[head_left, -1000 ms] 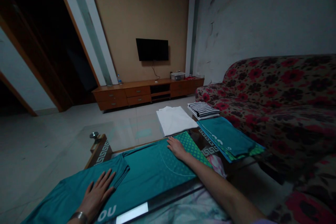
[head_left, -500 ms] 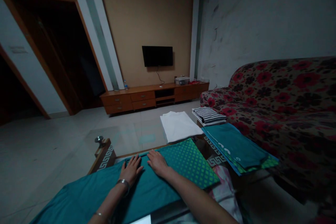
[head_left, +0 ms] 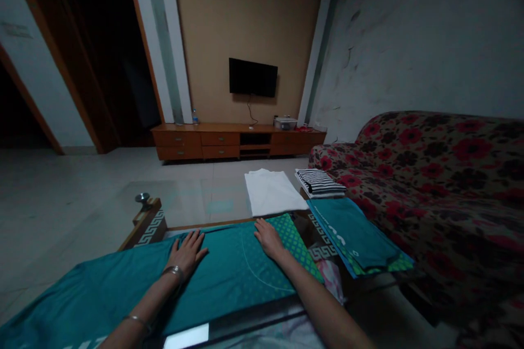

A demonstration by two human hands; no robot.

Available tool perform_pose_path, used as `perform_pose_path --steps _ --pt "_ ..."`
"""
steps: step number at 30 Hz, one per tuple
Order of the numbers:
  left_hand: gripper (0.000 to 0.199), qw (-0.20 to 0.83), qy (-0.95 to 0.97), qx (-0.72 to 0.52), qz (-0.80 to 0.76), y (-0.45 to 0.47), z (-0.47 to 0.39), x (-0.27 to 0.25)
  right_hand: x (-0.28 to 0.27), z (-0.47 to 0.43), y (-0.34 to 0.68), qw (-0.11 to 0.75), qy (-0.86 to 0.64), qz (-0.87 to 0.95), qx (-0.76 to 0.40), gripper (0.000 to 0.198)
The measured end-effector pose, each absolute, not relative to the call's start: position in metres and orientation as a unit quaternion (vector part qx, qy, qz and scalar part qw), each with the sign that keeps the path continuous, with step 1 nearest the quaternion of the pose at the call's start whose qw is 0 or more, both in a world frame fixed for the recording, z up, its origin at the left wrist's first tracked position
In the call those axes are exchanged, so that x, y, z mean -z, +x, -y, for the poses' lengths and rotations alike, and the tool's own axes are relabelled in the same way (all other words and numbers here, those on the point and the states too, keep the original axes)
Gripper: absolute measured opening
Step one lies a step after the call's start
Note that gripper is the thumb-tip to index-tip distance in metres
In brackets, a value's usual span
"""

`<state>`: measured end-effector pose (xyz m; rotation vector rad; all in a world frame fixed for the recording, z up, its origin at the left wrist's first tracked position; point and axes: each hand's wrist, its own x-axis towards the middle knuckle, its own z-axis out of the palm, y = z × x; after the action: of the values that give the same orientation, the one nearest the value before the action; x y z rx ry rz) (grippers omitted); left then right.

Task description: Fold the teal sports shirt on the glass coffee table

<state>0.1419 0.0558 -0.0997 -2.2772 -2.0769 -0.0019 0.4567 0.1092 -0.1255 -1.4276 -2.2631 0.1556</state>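
The left hand lies flat and open on the teal jersey garment spread over the near glass-topped table; the right hand, also open, presses its far edge, gripping nothing. The cloth looks light, soft and slippery, so it is probably best pinched at edges or corners.

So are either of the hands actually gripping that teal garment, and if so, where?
Neither grips it. The left hand and right hand lie flat, palms down, on the teal garment near its far edge, pressing rather than holding.
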Motion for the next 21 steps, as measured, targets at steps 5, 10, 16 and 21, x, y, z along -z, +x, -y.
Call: perform_pose_path --steps 5,10,16,21 --pt "0.055 0.022 -0.738 0.025 0.674 0.138 -0.058 0.108 0.124 -0.106 0.523 0.210 -0.585 0.783 -0.018 0.038" --pt "0.055 0.010 -0.736 0.049 0.675 0.136 -0.058 0.110 0.105 -0.086 0.568 0.179 -0.665 0.725 0.010 0.039" --pt "0.044 0.050 -0.778 0.066 0.623 0.190 -0.064 0.080 0.105 -0.009 0.580 0.146 -0.764 0.626 0.051 0.042" --pt "0.035 -0.010 -0.813 0.102 0.573 0.290 -0.090 0.057 0.109 0.042 0.571 0.092 -0.811 0.575 0.061 0.033"
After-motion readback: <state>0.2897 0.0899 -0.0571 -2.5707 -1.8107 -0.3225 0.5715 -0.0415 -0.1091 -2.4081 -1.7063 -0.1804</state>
